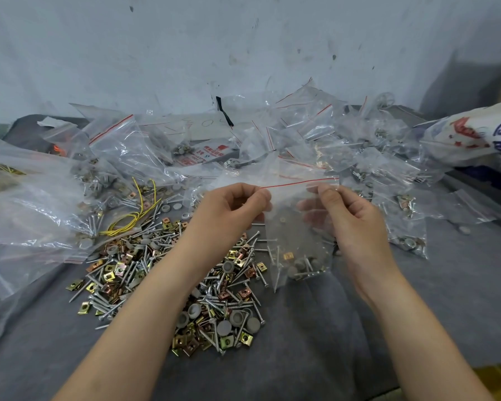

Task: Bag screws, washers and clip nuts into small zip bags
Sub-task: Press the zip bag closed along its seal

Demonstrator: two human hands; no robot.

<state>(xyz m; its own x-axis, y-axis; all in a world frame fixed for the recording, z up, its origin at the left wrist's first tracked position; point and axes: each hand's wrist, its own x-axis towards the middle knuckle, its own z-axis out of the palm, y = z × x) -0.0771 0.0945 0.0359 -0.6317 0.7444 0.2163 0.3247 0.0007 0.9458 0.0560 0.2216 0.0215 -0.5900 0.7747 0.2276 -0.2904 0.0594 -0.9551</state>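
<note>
Many filled bags (399,195) crowd behind, loose hardware (168,285) beneath. Left hand (232,211), right hand (352,218) pinch clear red-lined zip bag (294,206) holding screws (276,277).

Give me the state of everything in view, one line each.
zip bag, hanging from both hands, parts at its bottom, seal unclear.
left hand, pinches the bag's top left corner.
right hand, pinches the bag's top right.
loose parts pile, spread out, unbagged.
filled bags, heaped behind.
</note>
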